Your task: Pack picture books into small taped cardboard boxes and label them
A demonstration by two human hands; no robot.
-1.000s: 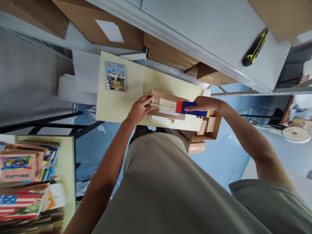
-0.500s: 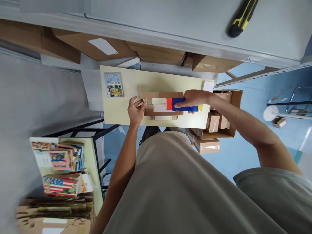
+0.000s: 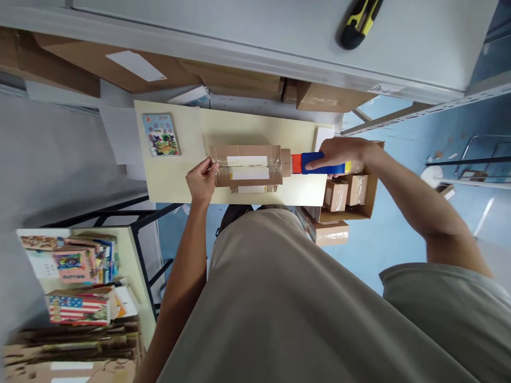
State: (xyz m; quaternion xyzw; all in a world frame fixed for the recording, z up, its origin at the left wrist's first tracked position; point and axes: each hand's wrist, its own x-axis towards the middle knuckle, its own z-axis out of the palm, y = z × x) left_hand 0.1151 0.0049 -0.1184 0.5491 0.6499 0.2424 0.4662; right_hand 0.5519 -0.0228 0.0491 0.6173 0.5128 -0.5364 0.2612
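Note:
A cardboard box (image 3: pixel 255 153) lies on the pale yellow table, with white labels and shiny tape along its top seam. At its left end, my left hand (image 3: pixel 200 181) pinches the edge with thumb and fingers. Past the box's right end, my right hand (image 3: pixel 344 151) is wrapped round a blue and red tape dispenser (image 3: pixel 312 162). The dispenser's red front sits close to a small flap at that end; I cannot tell whether they touch. A colourful picture book (image 3: pixel 162 135) lies flat at the table's left.
A shelf (image 3: pixel 255 32) crosses the top, carrying a yellow and black utility knife (image 3: pixel 361 24). Large cartons (image 3: pixel 235 80) stand below it. At right, an open carton (image 3: pixel 369 197) holds small boxes. Lower left, a side table (image 3: pixel 131 255) bears books and folded cardboard.
My right hand has moved the tape dispenser rightward along the box, from over its top to past its right end. My left hand stays at the left end. The camera view has shifted.

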